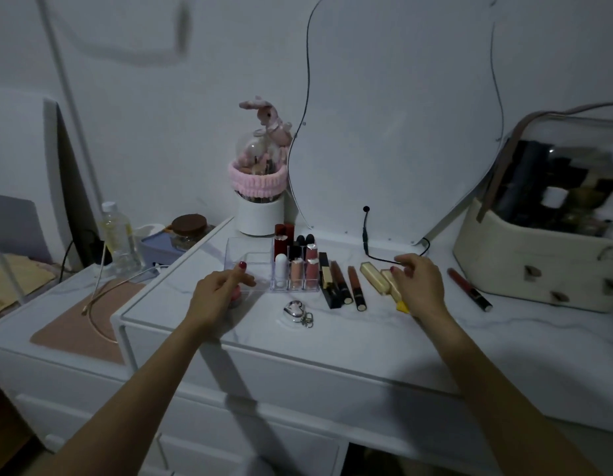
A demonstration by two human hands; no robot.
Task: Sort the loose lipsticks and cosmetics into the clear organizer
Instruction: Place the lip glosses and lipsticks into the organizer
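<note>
The clear organizer (250, 261) is placed on the white counter (332, 324), in front of a wavy-edged mirror (401, 132). Its right-hand compartments are filled with upright lipsticks (298, 266), while the wide left section appears unfilled. The left hand (219, 286) is rested at the organizer's near left edge, with its fingers (245, 278) curled against the clear wall; a pink object is partly hidden beneath the palm, and whether it is gripped cannot be told. Just right of the organizer, several dark lip tubes (342, 283) are laid side by side on the counter. Further right, a pale gold lipstick (375, 278) is touched by the right hand (418, 283), its fingers bent down over a neighbouring gold tube. A dark red tube (469, 288) is laid apart, near a cream cosmetics case (524, 255). A silver keyring (296, 312) is seen in front of the organizer.
</note>
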